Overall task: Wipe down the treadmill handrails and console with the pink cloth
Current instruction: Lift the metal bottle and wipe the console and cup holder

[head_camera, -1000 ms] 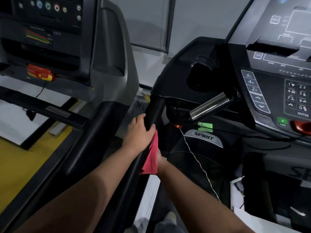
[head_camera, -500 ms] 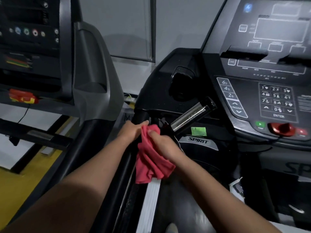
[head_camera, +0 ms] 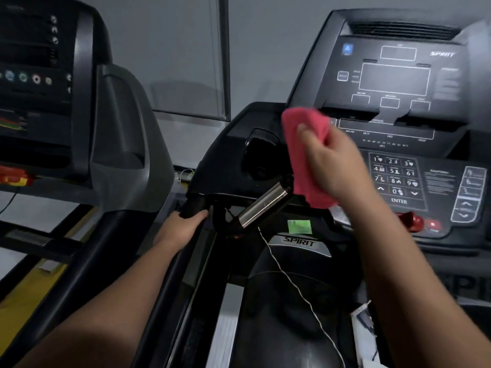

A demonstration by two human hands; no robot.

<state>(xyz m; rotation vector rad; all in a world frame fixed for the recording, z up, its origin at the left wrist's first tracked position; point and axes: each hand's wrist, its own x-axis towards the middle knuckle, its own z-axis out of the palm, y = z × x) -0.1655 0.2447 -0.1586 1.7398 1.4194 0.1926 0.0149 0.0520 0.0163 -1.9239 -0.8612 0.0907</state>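
The right hand (head_camera: 334, 166) has swung up from the side rail, carrying the pink cloth (head_camera: 305, 123) to the left edge of the treadmill console (head_camera: 396, 81). Its fingers (head_camera: 305, 130) are curled into the bunched cloth, which hangs in front of the console beside the keypad (head_camera: 396, 176) and above the chrome grip bar (head_camera: 263, 205). Motion blur hides whether the cloth touches the panel. The left hand (head_camera: 183, 224) remains low, its fingers wrapped around the top of the black handrail (head_camera: 170, 288). A thin white cord (head_camera: 292, 285) trails down below the chrome bar, past a green sticker (head_camera: 299, 226). A second treadmill (head_camera: 119, 128) stands at the left.
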